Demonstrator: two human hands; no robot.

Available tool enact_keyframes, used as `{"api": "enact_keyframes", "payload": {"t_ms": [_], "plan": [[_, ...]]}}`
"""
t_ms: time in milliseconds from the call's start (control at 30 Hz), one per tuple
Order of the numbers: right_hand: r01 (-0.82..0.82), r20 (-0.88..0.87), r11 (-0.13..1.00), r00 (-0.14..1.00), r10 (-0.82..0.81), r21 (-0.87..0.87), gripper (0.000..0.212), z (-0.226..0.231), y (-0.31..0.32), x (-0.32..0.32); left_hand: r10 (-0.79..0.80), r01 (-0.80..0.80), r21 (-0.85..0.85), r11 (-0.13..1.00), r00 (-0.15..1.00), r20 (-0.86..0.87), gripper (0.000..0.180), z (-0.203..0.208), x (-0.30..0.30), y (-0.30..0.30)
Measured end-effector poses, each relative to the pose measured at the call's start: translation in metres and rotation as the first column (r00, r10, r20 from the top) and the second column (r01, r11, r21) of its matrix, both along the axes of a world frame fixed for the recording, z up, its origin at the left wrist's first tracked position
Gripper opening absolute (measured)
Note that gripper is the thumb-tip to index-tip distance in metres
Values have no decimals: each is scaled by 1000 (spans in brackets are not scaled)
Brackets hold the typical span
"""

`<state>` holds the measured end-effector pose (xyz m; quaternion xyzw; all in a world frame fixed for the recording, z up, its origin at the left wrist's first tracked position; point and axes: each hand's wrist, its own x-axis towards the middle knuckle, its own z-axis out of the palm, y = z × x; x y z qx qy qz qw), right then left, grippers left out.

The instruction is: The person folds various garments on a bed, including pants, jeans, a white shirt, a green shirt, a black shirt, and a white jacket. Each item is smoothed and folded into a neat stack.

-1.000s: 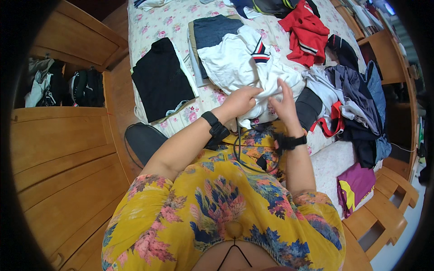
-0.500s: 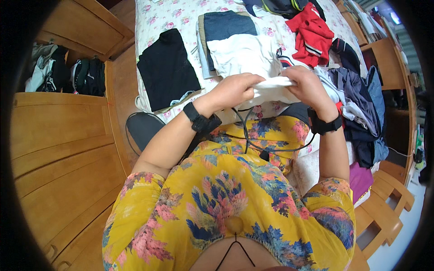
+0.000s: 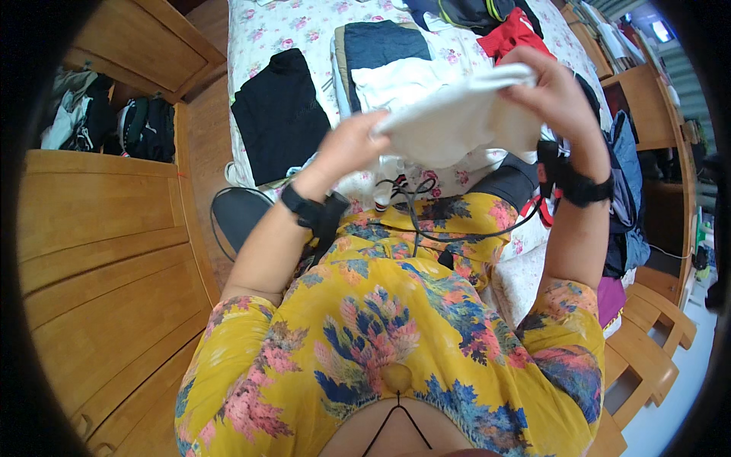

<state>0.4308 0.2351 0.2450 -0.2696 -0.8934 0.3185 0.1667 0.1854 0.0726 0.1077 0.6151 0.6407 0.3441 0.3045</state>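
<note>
A white garment [image 3: 449, 126], its exact kind not clear, is stretched in the air between my two hands, blurred by motion. My left hand [image 3: 354, 141] pinches its left end with closed fingers. At the upper right corner my right hand [image 3: 554, 91] grips it, held higher and farther out than the left. Below the cloth, a striped end of white fabric [image 3: 382, 194] shows near my lap. Behind it on the bed lies another white piece [image 3: 396, 80], resting on folded dark blue clothing [image 3: 384, 46]. A folded black top [image 3: 282, 114] lies left of that stack.
The flowered bedsheet [image 3: 266, 27] spreads under the clothes. A red knit garment [image 3: 514, 34] and dark clothes [image 3: 472, 11] lie at the far right. More clothes [image 3: 628, 198] pile up beside my right arm. A black cable [image 3: 472, 247] crosses my lap. An open wooden wardrobe [image 3: 106, 221] stands at left.
Both hands have moved apart, the right one up and to the right, the left one slightly left. The white garment has lifted and spread out between them.
</note>
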Motion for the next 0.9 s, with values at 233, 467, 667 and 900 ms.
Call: {"api": "enact_keyframes", "payload": {"t_ms": [233, 467, 667, 900], "plan": [[-76, -318, 908, 946, -65, -411, 37, 35, 59, -29, 92, -114, 238, 964, 990, 103, 25, 135, -103, 7], [-157, -401, 819, 911, -96, -553, 42, 38, 69, -95, 174, -237, 131, 963, 911, 375, 21, 208, -144, 2], [-185, -424, 866, 905, -33, -464, 48, 50, 44, -127, 226, -275, 237, 932, 950, 215, 14, 223, -171, -36], [-132, -389, 972, 920, 47, -193, 45, 58, 42, -161, 287, -325, 350, 878, 945, 158, 13, 236, -203, -53]]}}
